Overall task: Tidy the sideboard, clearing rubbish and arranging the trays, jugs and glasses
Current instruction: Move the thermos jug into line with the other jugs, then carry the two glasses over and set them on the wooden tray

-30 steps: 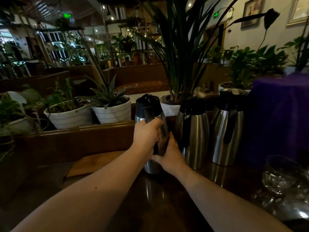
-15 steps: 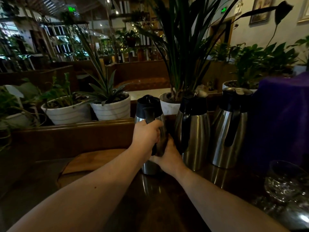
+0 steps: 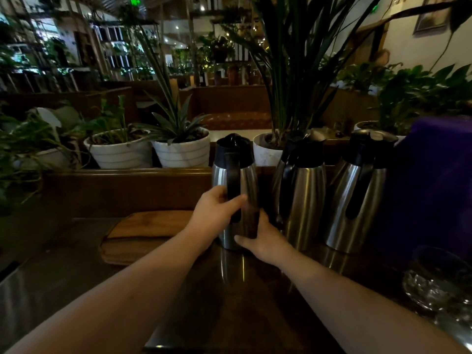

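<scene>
Three steel jugs with black lids and handles stand in a row at the back of the dark wooden sideboard (image 3: pixel 255 302). The left jug (image 3: pixel 236 175) stands upright with its handle facing me. My left hand (image 3: pixel 215 213) wraps its lower handle and body from the left. My right hand (image 3: pixel 263 238) presses against its lower right side near the base. The middle jug (image 3: pixel 301 195) and the right jug (image 3: pixel 357 198) stand untouched beside it. Glasses (image 3: pixel 439 284) sit at the right edge.
A wooden tray (image 3: pixel 143 233) lies left of the held jug. A raised wooden ledge (image 3: pixel 122 190) runs behind, with white plant pots (image 3: pixel 181 152) beyond it. A purple cloth-covered object (image 3: pixel 439 185) stands at the right.
My left hand has slid lower on the jug's handle, showing more of the handle. My right hand has dropped toward the jug's base. The jug stays in about the same spot.
</scene>
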